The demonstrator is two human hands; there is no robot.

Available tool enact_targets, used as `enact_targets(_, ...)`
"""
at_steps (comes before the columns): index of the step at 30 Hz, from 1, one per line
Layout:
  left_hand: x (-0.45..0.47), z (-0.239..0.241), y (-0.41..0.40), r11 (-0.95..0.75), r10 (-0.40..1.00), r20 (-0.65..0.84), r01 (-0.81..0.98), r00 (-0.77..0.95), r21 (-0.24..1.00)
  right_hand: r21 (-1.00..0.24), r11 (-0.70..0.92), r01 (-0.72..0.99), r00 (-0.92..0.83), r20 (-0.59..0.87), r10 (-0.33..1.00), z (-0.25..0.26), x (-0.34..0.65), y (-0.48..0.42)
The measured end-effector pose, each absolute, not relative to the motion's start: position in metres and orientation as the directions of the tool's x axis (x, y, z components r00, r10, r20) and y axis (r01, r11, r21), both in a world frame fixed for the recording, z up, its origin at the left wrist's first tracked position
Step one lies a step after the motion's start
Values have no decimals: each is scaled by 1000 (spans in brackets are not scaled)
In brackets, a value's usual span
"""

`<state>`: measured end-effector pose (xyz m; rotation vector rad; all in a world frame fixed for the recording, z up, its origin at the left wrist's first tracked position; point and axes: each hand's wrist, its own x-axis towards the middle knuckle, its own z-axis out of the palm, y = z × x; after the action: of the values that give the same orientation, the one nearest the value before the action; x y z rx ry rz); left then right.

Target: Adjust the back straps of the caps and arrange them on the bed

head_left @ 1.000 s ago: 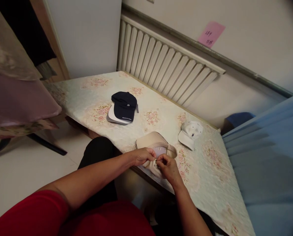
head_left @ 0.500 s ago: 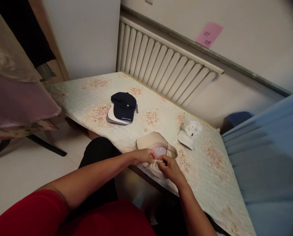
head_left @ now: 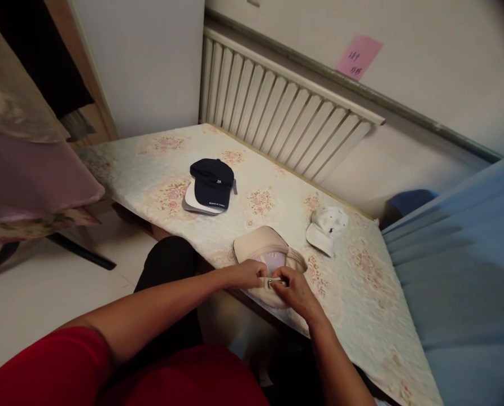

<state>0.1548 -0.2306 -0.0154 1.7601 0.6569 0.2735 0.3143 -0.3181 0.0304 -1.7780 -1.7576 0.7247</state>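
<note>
A beige baseball cap (head_left: 258, 241) lies upside down at the near edge of the bed-like surface, its inside facing up and its brim pointing away to the left. My left hand (head_left: 252, 274) pinches one side of the cap's back strap (head_left: 267, 283). Opposite it, my right hand (head_left: 293, 288) has the strap's other side between thumb and fingers. A small metal buckle (head_left: 270, 283) shows between the two hands. Fingers cover part of the strap.
Stacked caps (head_left: 211, 183), navy on top, sit on the floral cover (head_left: 277, 180) at the back left. A white cap (head_left: 328, 230) lies to the right. Behind are a radiator (head_left: 268, 96) and a wall; a blue curtain (head_left: 467, 270) hangs at right.
My fingers have shifted slightly on the strap, and the buckle now stands more upright between my hands. The other caps have stayed where they were.
</note>
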Motion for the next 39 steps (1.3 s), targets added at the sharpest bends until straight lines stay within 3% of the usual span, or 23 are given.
enact_targets(16, 154, -9, -236, -205, 499, -107, 237, 860, 950, -800, -77, 595, 19, -82, 996, 19, 324, -313)
enact_targets(31, 158, -13, -230, -43, 390, -162, 193, 906, 980, -853, -126, 507, 26, -131, 991, 7, 329, -311)
enact_targets(39, 161, -16, -230, -1, 408, -202, 222, 890, 975, -807, -101, 581, 29, -104, 994, 13, 324, -312)
